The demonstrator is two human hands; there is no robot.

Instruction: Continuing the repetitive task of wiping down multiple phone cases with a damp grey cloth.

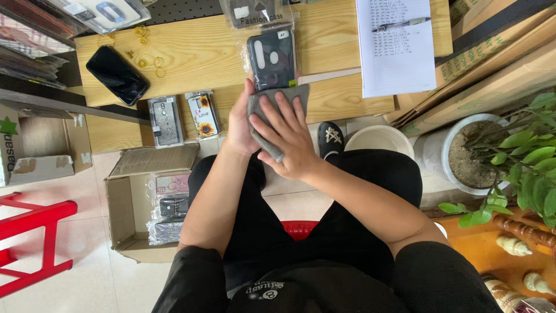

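Note:
A grey phone case (292, 94) is pressed between my two hands above my lap. My left hand (240, 124) grips it from below and behind. My right hand (288, 134) lies flat over its front, fingers spread. Just beyond them, a dark phone case in a clear wrapper (271, 57) rests on the wooden table (197, 55). Two more wrapped cases lie at the table's near edge, a grey one (165, 120) and a sunflower one (202, 114). A black phone (117, 75) lies at the left.
An open cardboard box (124, 200) with several wrapped cases sits on the floor at my left. A sheet of paper with a pen (395, 43) is on the table's right. A potted plant (498, 153), flat cartons and a red stool (32, 237) flank me.

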